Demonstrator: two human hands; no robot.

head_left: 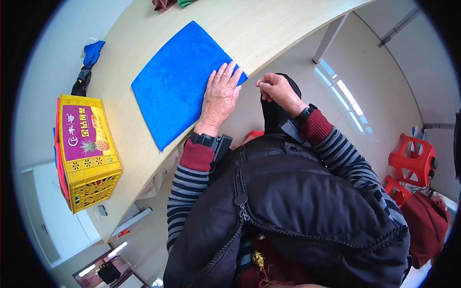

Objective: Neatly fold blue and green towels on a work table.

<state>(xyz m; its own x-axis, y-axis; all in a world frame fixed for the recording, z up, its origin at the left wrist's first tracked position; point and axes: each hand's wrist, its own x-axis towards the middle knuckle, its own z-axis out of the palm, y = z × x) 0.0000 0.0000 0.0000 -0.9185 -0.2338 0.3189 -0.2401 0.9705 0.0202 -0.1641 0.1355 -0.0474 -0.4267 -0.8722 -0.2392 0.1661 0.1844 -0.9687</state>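
A blue cloth [173, 81], smooth and roughly rectangular, is spread on the pale wooden table [269, 36]. On its right side lies my left hand [220, 100], palm down with fingers stretched out toward the cloth's right corner. My right hand [283, 92] hovers just off the table's near edge, apart from the cloth. Its fingers are curled in with the thumb against them; whether anything is pinched there is hidden.
At the table's left stands a yellow plastic crate [96, 185] with a purple panel. Blue fabric [93, 53] and a black item lie behind it. A small dark object [102, 210] is near the crate. Red stools [412, 161] and a dark red bag [422, 225] stand on the right.
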